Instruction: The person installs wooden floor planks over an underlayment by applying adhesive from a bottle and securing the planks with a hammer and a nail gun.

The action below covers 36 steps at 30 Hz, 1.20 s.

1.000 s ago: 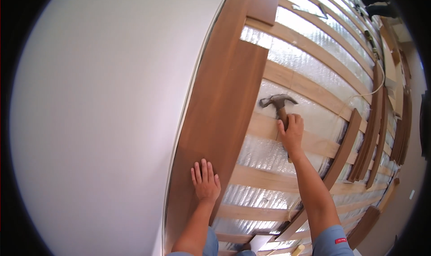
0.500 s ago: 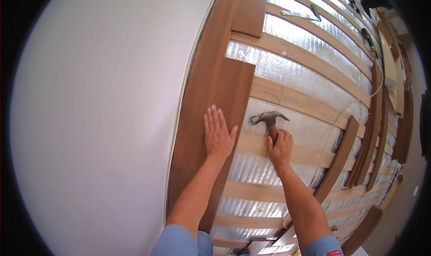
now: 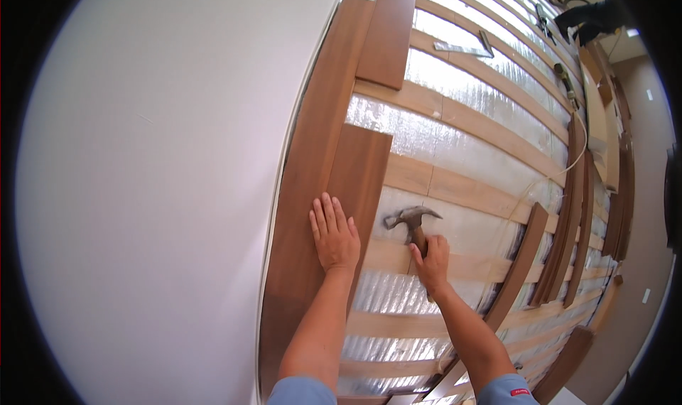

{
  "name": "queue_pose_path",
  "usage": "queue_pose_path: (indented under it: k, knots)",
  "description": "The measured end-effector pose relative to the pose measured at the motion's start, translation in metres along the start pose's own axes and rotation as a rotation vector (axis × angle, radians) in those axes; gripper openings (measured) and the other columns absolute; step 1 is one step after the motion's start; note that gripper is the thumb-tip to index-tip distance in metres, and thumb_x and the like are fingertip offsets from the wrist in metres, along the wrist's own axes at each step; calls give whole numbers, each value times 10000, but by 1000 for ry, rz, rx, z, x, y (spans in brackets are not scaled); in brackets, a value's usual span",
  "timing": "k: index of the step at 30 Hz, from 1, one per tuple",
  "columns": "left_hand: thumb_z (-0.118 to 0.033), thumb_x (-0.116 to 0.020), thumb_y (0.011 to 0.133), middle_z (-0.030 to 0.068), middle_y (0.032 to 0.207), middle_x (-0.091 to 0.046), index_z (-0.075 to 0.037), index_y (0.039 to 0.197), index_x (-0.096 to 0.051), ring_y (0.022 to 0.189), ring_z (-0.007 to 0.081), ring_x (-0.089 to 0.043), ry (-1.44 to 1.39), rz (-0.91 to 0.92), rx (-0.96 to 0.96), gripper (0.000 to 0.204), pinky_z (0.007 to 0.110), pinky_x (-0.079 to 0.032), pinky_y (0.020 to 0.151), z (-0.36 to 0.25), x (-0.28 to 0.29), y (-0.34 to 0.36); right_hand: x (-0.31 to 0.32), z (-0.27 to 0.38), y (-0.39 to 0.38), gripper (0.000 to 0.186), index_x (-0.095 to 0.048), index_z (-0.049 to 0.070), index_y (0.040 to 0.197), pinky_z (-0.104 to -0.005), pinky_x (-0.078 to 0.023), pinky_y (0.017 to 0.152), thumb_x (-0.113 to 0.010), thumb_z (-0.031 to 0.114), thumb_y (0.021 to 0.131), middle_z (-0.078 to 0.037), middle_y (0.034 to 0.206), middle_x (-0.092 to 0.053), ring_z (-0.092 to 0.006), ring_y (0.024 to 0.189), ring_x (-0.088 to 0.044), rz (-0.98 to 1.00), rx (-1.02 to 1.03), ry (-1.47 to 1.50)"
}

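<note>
My left hand (image 3: 335, 236) lies flat on the brown floorboards, its fingers stretched out across the seam between two of them. Under it are a long floorboard (image 3: 305, 149) along the white wall and a shorter floorboard (image 3: 366, 170) beside it. My right hand (image 3: 432, 263) is wrapped round the wooden handle of a claw hammer (image 3: 415, 224). The hammer's metal head is just right of the shorter board's edge, above the silvery sheet (image 3: 469, 224) and pale wooden battens (image 3: 469, 185).
A white wall (image 3: 163, 192) rises at the left. Another floorboard (image 3: 387, 35) lies farther ahead, separated from the shorter one by a gap. A metal square (image 3: 465, 48) rests on the battens. Loose boards (image 3: 522, 263) and a pale cord (image 3: 568, 167) lie at the right.
My view has tilted toward the far end, so boards, hands and hammer sit lower in the picture. Against the boards, both hands and the hammer have hardly moved.
</note>
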<state>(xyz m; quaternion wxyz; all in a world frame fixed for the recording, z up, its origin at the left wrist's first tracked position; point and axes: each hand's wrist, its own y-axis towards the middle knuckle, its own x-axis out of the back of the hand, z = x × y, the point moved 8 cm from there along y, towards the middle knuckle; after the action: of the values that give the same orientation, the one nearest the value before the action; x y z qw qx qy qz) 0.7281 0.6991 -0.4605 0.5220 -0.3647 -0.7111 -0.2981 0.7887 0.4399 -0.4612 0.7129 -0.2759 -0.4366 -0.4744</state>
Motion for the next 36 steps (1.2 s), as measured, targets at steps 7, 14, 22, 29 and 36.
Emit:
queue_pose_path:
  k: [7, 14, 22, 29, 36]
  knots:
    - [-266, -512, 1044, 168, 1682, -317, 18, 1543, -430, 1559, 396, -271, 23, 26, -7, 580, 518, -221, 1291, 1, -1, 0, 34, 9, 159, 284, -618, 37, 1120, -451, -533, 713, -751, 169, 907, -202, 962, -661, -385, 841, -659, 16, -62, 196]
    - [-246, -513, 1038, 194, 1671, -330, 32, 1530, -445, 1559, 408, -266, -2, 70, 7, 569, 522, -221, 1290, 2, 0, 3, 16, 79, 335, 267, -624, 60, 1090, -542, -529, 794, -677, 207, 873, -220, 941, -715, -436, 918, -679, 275, 221, -313]
    - [-204, -606, 979, 206, 1645, -368, 60, 1499, -465, 1552, 405, -283, -36, 17, 14, 600, 511, -212, 1293, 2, 2, 4, -3, 114, 357, 187, -687, 75, 1038, -466, -544, 797, -713, 174, 881, -179, 884, -721, -373, 864, -695, 456, 386, -409]
    - [-201, -569, 986, 208, 1641, -371, 70, 1486, -477, 1557, 399, -276, -52, 40, 20, 576, 508, -203, 1295, 3, 1, 4, -2, 113, 358, 156, -689, 71, 1013, -447, -556, 781, -725, 158, 889, -152, 850, -730, -347, 820, -706, 448, 418, -447]
    - [-202, -579, 981, 211, 1639, -371, 73, 1477, -485, 1552, 405, -281, -36, 26, 4, 575, 517, -211, 1291, 2, 0, 4, -2, 105, 361, 197, -678, 73, 1077, -457, -556, 775, -703, 180, 913, -168, 901, -734, -370, 842, -700, 495, 435, -425]
